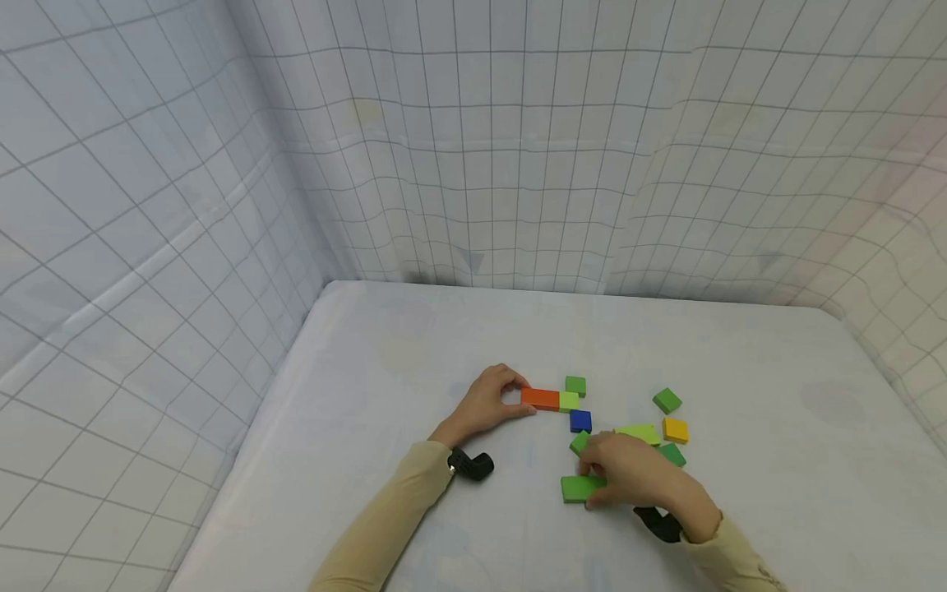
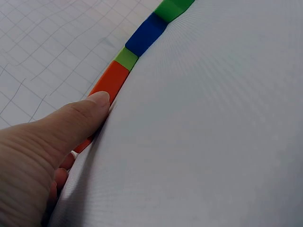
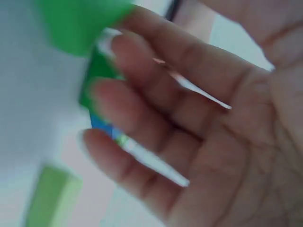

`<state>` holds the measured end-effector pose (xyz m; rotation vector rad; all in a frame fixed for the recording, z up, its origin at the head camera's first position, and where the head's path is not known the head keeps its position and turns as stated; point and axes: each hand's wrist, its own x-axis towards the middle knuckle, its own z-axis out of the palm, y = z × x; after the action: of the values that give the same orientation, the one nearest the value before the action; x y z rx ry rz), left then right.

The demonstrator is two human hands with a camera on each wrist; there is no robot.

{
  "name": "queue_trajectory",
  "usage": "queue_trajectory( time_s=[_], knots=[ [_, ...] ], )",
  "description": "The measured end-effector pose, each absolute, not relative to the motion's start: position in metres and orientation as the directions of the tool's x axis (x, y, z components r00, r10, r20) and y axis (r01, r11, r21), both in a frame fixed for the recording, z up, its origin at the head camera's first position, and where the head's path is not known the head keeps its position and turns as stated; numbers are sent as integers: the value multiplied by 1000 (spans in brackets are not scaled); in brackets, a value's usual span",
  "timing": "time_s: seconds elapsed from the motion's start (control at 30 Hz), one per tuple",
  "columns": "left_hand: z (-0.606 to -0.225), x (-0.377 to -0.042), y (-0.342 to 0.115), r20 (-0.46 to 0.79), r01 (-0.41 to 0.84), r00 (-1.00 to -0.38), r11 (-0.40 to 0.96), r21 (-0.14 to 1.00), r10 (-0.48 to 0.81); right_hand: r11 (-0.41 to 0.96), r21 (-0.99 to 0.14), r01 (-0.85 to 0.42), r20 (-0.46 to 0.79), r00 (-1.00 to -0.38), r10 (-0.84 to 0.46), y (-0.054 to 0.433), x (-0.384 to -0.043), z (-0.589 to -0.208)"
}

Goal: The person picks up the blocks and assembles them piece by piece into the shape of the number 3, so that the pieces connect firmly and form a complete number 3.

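Note:
My left hand (image 1: 488,401) pinches a red-orange rectangular block (image 1: 540,399) lying on the table, with the thumb along its near side in the left wrist view. A small light green block (image 1: 569,401) lies against that block's right end. Just nearer is a blue block (image 1: 580,421). My right hand (image 1: 629,469) grips the right part of a green rectangular block (image 1: 574,490), thumb at its near edge and fingers at the far edge. Another green block (image 1: 580,444) lies partly behind those fingers. The right wrist view is blurred, with the green block (image 3: 80,23) by the index fingertip.
A small green block (image 1: 575,386) lies behind the light green one. Around the right hand are a longer light green block (image 1: 638,434), a darker green block (image 1: 672,455), a yellow block (image 1: 675,430) and a tilted green block (image 1: 667,400). Gridded cloth (image 1: 473,164) hangs behind the white table (image 1: 399,353).

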<state>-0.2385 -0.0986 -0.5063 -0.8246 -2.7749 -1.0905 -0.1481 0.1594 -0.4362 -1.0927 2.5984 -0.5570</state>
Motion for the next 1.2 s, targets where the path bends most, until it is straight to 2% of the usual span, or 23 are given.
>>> queue_trajectory(
  time_s=[0.23, 0.53, 0.73, 1.2],
  knots=[
    [-507, -237, -98, 236, 492, -859, 602, 629, 455, 612, -386, -690, 17, -669, -744, 138, -144, -451],
    [-505, -236, -96, 221, 482, -864, 615, 623, 453, 626, -378, -682, 13, -680, -733, 152, -149, -447],
    [-504, -236, -97, 215, 479, -864, 614, 628, 454, 614, -357, -704, 79, -677, -731, 147, -150, -454],
    [-504, -238, -99, 235, 499, -853, 598, 627, 465, 685, -356, -636, 183, -766, -617, 134, -167, -462]
  ],
)
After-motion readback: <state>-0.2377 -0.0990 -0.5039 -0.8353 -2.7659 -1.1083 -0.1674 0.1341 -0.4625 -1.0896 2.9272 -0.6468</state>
